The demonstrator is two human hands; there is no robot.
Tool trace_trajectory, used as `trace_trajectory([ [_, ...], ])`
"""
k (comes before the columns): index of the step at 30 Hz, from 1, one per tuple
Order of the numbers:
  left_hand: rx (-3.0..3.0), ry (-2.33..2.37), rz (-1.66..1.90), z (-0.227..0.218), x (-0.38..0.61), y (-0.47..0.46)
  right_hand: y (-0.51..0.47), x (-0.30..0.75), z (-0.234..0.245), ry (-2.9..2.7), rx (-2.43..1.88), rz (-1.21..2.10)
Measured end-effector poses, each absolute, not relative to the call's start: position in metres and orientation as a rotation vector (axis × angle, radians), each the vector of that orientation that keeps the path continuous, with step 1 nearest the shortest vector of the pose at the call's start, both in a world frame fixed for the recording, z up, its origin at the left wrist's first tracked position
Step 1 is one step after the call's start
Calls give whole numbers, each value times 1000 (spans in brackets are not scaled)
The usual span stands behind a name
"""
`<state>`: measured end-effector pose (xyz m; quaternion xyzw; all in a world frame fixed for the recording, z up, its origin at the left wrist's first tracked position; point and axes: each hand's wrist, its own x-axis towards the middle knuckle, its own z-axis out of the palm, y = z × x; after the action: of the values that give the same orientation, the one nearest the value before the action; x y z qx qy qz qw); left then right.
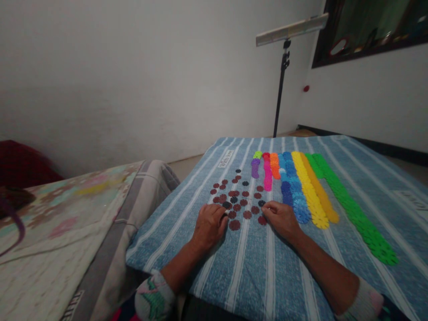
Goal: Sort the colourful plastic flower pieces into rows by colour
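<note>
My left hand (210, 225) is closed, with its thumb and fingertips at a black plastic disc (226, 205) with a notched edge. My right hand (281, 219) pinches at the edge of another black disc (261, 203); a reddish-brown disc (262, 220) lies just below its fingertips. Between and beyond both hands, several brown discs (247, 215) lie loose on the striped blue cloth (254, 272). A few black discs (233, 199) are scattered among them.
Right of the loose discs run overlapping rows of purple (255, 169), pink (268, 178), orange (274, 166), blue (302, 214), yellow (312, 203) and green discs (364, 223). A black stand (279, 98) rises behind the table. A cloth-covered surface (83, 223) is at left.
</note>
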<state>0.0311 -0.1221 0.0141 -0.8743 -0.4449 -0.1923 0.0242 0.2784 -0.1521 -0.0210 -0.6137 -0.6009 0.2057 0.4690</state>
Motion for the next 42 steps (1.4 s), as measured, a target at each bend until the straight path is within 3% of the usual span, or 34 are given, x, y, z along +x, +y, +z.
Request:
trace_trajectory([
  [12,-2896,-1479,-350,28,25,-108,-152,278,-21,-1474,-1534,499],
  [42,-2748,-1617,-316,22,43,-88,-154,278,-17,-1483,-1515,502],
])
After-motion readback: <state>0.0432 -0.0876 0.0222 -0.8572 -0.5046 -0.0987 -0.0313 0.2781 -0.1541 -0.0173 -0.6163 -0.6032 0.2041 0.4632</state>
